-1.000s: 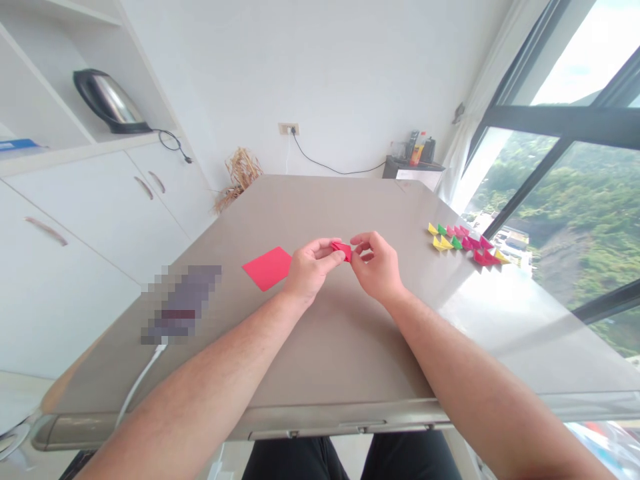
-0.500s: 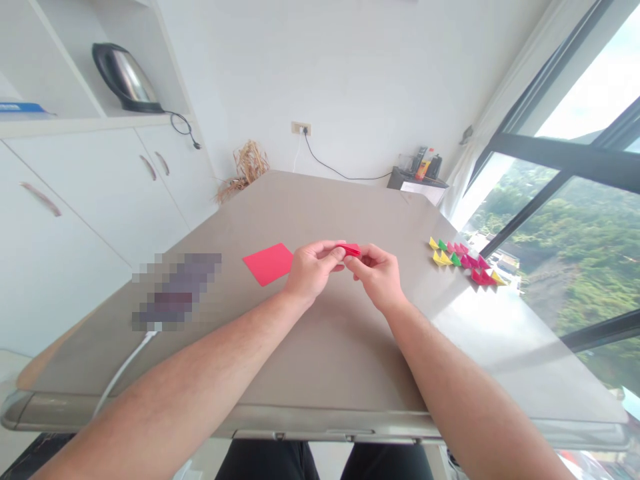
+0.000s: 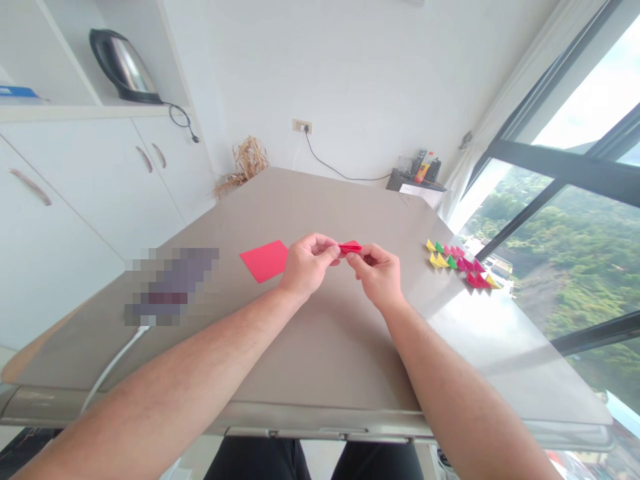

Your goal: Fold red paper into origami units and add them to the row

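Observation:
Between my hands, above the middle of the table, is a small folded piece of red paper [image 3: 351,247] with layered edges toward me. My left hand [image 3: 309,264] pinches its left end between thumb and fingers. On its right end, my right hand [image 3: 376,268] grips with the thumb in front and the fingers behind, partly hidden. A flat square sheet of red paper [image 3: 263,261] lies on the table just left of my left hand, which covers its right corner from view.
Several small folded paper boats [image 3: 463,264] in yellow, green, pink and red stand in rows at the right, near the window. A blurred-out dark object [image 3: 175,287] with a white cable [image 3: 113,367] lies at the left. The grey table [image 3: 320,353] spans the front.
My right fingers, loosely spread at the paper's edge before, have closed on its right end. The folded paper has turned so its layered edge faces me. The view has shifted slightly.

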`<action>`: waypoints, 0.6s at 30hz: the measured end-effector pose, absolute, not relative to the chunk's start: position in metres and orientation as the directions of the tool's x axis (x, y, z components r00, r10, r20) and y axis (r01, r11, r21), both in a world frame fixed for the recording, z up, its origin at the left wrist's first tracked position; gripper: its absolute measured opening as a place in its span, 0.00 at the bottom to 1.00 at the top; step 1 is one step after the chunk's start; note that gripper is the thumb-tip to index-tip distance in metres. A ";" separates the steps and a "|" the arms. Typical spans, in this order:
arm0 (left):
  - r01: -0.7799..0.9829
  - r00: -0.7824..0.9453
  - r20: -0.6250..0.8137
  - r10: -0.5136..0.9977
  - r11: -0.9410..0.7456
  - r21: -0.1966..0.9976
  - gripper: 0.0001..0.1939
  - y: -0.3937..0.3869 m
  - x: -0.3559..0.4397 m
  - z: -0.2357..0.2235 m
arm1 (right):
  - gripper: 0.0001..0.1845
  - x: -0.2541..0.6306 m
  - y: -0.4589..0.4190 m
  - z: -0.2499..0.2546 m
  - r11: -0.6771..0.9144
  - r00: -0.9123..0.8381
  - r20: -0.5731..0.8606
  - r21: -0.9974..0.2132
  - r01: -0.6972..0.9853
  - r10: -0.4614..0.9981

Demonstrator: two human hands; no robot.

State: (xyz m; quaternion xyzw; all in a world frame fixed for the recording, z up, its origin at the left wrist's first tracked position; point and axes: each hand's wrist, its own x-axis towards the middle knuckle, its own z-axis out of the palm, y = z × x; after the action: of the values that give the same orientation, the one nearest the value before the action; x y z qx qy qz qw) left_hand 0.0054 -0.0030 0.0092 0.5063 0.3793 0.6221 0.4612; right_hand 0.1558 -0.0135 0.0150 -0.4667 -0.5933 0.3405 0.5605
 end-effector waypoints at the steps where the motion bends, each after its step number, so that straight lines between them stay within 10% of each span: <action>1: -0.191 -0.041 0.266 0.963 -0.269 0.944 0.10 -0.003 0.004 0.010 | 0.10 0.156 -0.014 0.016 0.329 0.058 0.343 -0.928 0.174 0.937; 18: -0.369 0.282 0.023 0.959 0.087 0.925 0.09 -0.001 -0.004 0.014 | 0.15 0.170 -0.010 0.018 0.299 -0.127 0.278 -0.934 0.196 0.952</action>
State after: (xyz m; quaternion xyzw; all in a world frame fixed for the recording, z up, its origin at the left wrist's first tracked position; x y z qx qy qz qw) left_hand -0.0044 -0.0008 0.0136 0.4518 0.3265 0.5026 0.6608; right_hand 0.1702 -0.0097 0.0184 -0.4468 -0.6423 0.3885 0.4868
